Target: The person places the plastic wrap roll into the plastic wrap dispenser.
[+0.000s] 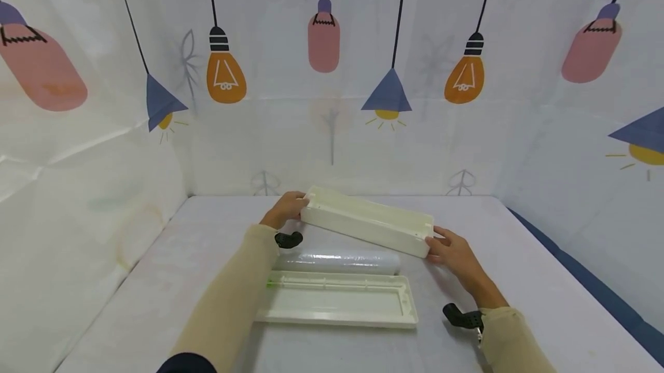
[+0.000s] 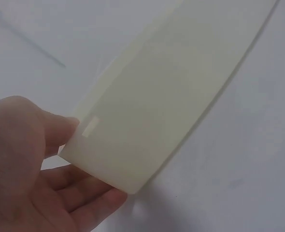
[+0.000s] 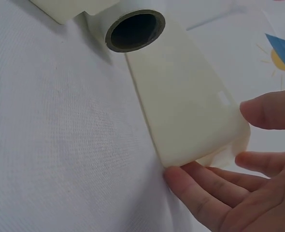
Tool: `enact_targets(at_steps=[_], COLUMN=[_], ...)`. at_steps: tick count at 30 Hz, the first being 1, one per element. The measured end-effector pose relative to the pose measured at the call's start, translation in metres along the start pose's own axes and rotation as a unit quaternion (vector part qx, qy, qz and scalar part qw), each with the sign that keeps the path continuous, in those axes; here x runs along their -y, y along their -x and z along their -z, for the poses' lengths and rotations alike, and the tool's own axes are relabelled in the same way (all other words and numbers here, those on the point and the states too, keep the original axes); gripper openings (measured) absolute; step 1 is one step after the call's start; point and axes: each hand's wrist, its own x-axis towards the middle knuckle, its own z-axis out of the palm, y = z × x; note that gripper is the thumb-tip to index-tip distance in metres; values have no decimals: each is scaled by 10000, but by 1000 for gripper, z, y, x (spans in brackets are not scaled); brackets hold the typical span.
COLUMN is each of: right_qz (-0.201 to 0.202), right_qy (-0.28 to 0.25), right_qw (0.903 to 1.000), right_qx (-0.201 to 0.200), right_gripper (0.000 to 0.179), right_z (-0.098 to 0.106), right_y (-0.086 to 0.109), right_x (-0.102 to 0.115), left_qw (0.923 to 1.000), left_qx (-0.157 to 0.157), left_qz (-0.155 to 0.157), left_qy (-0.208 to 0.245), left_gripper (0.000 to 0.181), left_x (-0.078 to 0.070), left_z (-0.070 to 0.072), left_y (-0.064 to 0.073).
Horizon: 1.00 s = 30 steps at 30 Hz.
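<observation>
Two hands it was, left hand (image 1: 290, 208) and right hand (image 1: 457, 253) each gripping an end of the long cream box (image 1: 363, 220), slanted just beyond the shiny roll (image 1: 337, 262) and shallow tray (image 1: 337, 322)!

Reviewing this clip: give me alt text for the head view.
A person holds a long cream box by its ends, left grip on one, right grip on the other. Nearer the person, a shiny roll and shallow cream tray lie on a white table.

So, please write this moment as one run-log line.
left hand: grips one end of box | right hand: grips other end | roll: on table, behind tray | tray: on table
</observation>
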Motion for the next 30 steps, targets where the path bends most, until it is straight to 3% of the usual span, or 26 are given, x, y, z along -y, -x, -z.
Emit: enact_targets(at_steps=[7, 16, 30], right_qz=[52, -7, 8], right_qy=[-202, -101, -49], right_qw=[9998, 9999, 9999], right_qx=[-1, -47, -149], right_gripper=[69, 68, 67], right_z=[-5, -9, -11], right_y=[2, 2, 2], right_x=[4, 7, 7], left_qw=[9996, 9993, 9988], left_qx=[-251, -200, -161], left_qz=[-24, 186, 55], left_qy=[135, 250, 458], left_gripper=[44, 48, 47], left_x=[1, 5, 3], left_z=[2, 6, 9], left_y=[6, 6, 13])
